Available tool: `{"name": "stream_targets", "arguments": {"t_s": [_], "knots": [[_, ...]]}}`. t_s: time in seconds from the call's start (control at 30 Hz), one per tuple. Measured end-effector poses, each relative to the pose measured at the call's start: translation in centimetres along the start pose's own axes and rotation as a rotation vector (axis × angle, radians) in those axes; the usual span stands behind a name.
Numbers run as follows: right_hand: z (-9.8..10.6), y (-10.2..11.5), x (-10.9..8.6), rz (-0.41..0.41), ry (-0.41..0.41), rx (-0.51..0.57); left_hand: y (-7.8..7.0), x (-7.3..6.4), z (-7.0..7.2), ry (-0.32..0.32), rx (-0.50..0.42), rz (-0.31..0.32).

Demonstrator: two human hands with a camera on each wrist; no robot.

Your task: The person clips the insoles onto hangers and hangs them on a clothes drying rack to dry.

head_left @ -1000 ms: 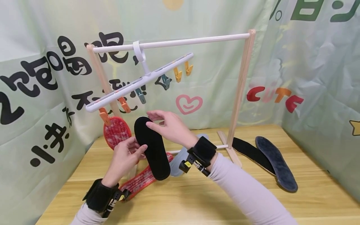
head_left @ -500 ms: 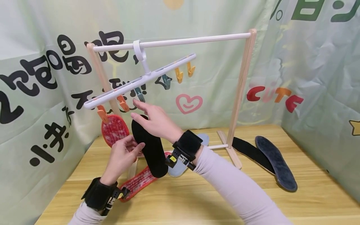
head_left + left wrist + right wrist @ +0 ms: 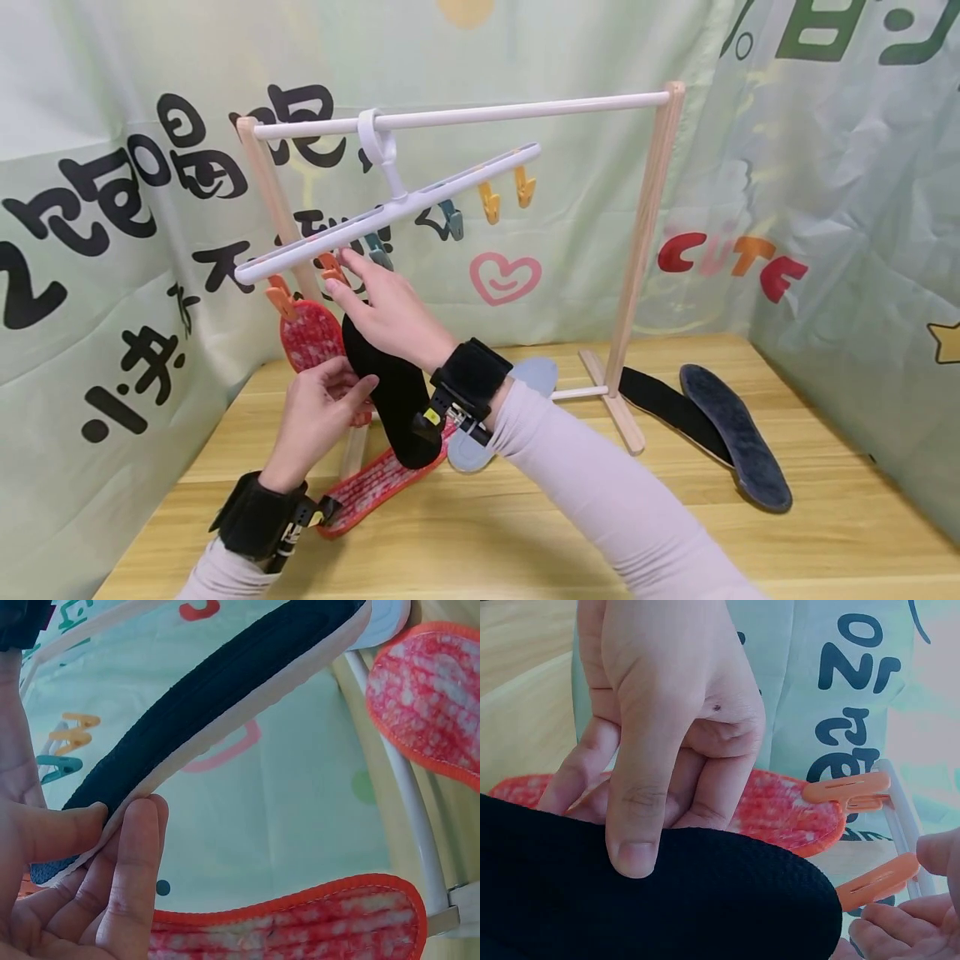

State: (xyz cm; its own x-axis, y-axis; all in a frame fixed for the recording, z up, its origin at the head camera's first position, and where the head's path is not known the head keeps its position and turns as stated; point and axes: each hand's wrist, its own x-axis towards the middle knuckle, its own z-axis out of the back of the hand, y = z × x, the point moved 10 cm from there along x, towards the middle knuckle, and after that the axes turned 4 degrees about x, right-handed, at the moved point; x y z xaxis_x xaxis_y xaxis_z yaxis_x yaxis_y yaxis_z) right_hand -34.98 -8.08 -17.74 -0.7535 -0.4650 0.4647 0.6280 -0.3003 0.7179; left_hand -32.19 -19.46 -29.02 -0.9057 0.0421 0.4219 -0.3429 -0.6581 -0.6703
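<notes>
My left hand (image 3: 318,412) pinches a black insole (image 3: 390,400) near its upper end, thumb on the black face and fingers on the pale underside. In the right wrist view, the insole's rounded tip overlaps the lower end of an orange clothespin (image 3: 877,883). My right hand (image 3: 397,312) reaches in front of the insole, with its thumb and fingers spread around this clothespin. The thumb is right at the clothespin's upper end. The white clip hanger (image 3: 397,204) hangs tilted. Its outermost orange clothespin (image 3: 281,297) holds a red patterned insole (image 3: 309,333).
The hanger hooks over a white-barred wooden rack (image 3: 652,208). Teal clothespins (image 3: 452,219) and yellow clothespins (image 3: 489,202) hang along it. A second red insole (image 3: 375,492) and a light blue insole (image 3: 536,375) lie below. At right rest a dark grey insole (image 3: 738,437) and another black insole (image 3: 667,408).
My right hand has left the top of the black insole and moved left and up to the second orange clothespin. The left hand has shifted slightly left with the insole. The hanger has swung slightly.
</notes>
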Motion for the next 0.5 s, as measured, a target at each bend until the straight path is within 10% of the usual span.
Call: {"name": "stream_targets", "arguments": {"t_s": [0.5], "knots": [[-0.5,1.0,1.3,0.037,-0.069,0.063,0.4,0.1,1.0,-0.013,-0.003,0.024]]}}
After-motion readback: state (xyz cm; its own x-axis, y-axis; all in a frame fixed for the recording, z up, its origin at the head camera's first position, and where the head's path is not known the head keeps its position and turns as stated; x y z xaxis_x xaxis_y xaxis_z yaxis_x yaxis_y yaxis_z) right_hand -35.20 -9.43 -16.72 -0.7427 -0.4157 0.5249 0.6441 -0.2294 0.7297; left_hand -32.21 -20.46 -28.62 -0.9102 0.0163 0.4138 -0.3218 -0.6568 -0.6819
